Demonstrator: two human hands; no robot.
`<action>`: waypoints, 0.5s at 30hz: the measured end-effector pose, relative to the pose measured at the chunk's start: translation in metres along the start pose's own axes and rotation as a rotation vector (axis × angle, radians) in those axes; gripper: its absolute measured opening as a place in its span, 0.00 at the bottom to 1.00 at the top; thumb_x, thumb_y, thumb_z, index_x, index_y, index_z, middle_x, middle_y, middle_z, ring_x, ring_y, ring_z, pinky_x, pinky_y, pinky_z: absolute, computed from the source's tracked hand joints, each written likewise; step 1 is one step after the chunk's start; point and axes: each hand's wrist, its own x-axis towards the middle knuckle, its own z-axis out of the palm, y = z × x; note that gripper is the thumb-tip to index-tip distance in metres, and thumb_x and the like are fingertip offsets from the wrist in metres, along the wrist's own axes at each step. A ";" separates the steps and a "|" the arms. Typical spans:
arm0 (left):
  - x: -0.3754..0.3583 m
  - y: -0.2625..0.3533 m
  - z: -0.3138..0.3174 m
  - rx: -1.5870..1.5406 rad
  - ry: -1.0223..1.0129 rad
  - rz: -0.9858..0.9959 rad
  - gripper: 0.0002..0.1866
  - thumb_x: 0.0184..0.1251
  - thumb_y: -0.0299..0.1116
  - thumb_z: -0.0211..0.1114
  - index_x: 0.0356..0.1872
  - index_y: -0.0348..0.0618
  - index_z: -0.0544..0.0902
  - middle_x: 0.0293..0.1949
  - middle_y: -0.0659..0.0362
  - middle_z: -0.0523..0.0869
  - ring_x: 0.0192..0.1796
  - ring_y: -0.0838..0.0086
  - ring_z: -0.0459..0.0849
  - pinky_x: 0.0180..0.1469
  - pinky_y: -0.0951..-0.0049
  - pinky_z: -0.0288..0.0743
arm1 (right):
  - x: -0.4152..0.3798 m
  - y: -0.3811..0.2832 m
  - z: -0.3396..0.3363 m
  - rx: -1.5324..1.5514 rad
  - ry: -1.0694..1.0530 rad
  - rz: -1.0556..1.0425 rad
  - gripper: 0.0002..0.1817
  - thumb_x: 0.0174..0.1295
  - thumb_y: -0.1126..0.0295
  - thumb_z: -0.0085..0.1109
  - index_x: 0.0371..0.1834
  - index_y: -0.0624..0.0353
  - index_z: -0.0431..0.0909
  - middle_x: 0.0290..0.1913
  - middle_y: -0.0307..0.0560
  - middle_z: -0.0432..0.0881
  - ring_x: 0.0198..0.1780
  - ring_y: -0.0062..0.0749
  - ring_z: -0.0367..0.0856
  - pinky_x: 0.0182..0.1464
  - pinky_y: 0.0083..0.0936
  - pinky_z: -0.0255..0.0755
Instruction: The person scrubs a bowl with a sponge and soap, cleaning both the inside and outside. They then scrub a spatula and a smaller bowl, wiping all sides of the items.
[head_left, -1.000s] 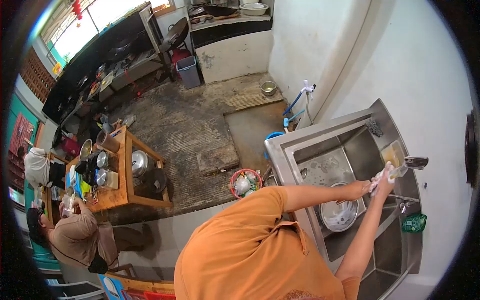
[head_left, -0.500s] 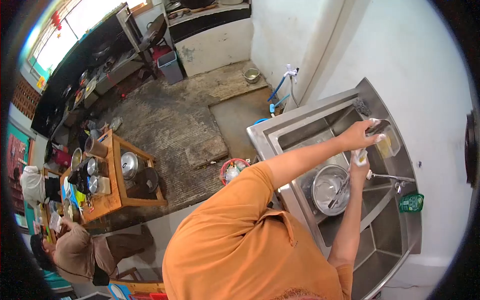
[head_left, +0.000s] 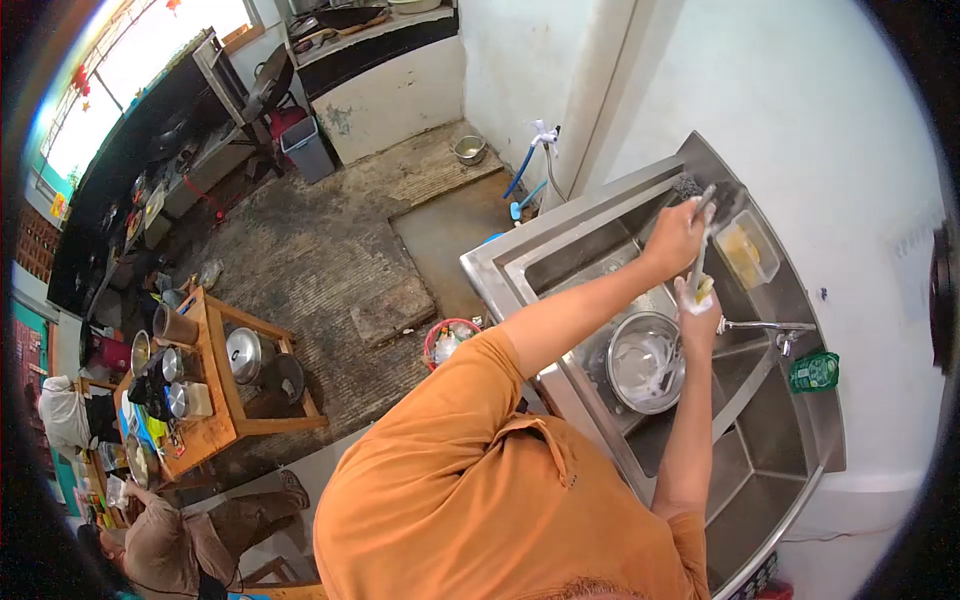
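Note:
My left hand is closed on a metal utensil above the sink; its dark, broad end is smeared by motion. Just below, my right hand pinches a soapy yellow sponge against the handle. A round metal bowl with suds sits in the sink under my right wrist. Beside the utensil, a clear plastic container with something yellow in it stands on the sink's back ledge. A dark grey scrubber lies at the sink's corner.
A faucet and a green pack are at the sink's wall side. A pink-rimmed basket stands on the floor. At left are a wooden table with pots and a person bending near shelves.
The utensil has turned, and its lower part no longer hangs over the bowl. My left hand has moved from its broad end to the handle. The view has shifted slightly.

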 end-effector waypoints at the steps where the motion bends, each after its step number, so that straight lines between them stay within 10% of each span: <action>1: 0.000 0.005 -0.005 -0.004 -0.004 0.001 0.11 0.72 0.34 0.58 0.40 0.34 0.79 0.25 0.39 0.78 0.27 0.44 0.75 0.31 0.59 0.71 | -0.002 0.009 -0.001 -0.003 0.005 0.000 0.14 0.63 0.65 0.69 0.45 0.62 0.80 0.26 0.36 0.80 0.22 0.24 0.76 0.23 0.25 0.69; 3: -0.005 0.009 -0.007 0.069 0.032 0.060 0.12 0.73 0.34 0.58 0.40 0.33 0.79 0.26 0.38 0.79 0.29 0.43 0.78 0.31 0.57 0.71 | -0.009 0.024 0.001 -0.504 0.196 -0.418 0.15 0.66 0.60 0.65 0.46 0.61 0.81 0.28 0.34 0.82 0.27 0.32 0.82 0.31 0.29 0.75; 5: -0.022 -0.004 0.007 0.051 0.058 0.154 0.11 0.72 0.33 0.58 0.39 0.32 0.79 0.27 0.37 0.79 0.31 0.41 0.79 0.32 0.57 0.72 | -0.001 0.036 0.001 -0.658 0.194 -0.344 0.18 0.67 0.56 0.62 0.49 0.60 0.80 0.31 0.42 0.85 0.33 0.43 0.86 0.38 0.35 0.77; 8: -0.046 -0.006 0.019 0.062 -0.035 0.253 0.10 0.68 0.28 0.59 0.45 0.33 0.81 0.32 0.35 0.81 0.34 0.43 0.82 0.34 0.59 0.74 | 0.033 0.076 0.005 0.670 0.105 -0.071 0.22 0.64 0.59 0.62 0.55 0.63 0.75 0.41 0.64 0.84 0.40 0.55 0.85 0.41 0.44 0.77; 9: -0.047 -0.006 0.019 0.059 -0.044 0.249 0.10 0.68 0.28 0.59 0.45 0.33 0.81 0.32 0.35 0.81 0.34 0.43 0.82 0.34 0.59 0.74 | 0.020 0.054 0.006 0.668 0.114 -0.067 0.22 0.64 0.59 0.62 0.55 0.63 0.75 0.41 0.64 0.84 0.40 0.55 0.85 0.41 0.44 0.77; 11: -0.042 -0.004 0.018 -0.013 0.009 0.245 0.10 0.68 0.27 0.59 0.45 0.33 0.82 0.29 0.37 0.80 0.30 0.47 0.82 0.31 0.61 0.73 | -0.009 0.014 0.005 -0.415 0.294 -0.486 0.21 0.64 0.60 0.62 0.53 0.64 0.76 0.41 0.63 0.84 0.41 0.56 0.85 0.42 0.45 0.77; 15: -0.026 0.007 -0.004 0.051 0.051 0.233 0.08 0.68 0.26 0.58 0.43 0.34 0.82 0.25 0.40 0.79 0.22 0.52 0.80 0.26 0.61 0.70 | -0.029 0.045 0.005 -0.566 0.277 -0.270 0.17 0.64 0.60 0.63 0.49 0.62 0.78 0.38 0.63 0.84 0.41 0.61 0.83 0.42 0.47 0.76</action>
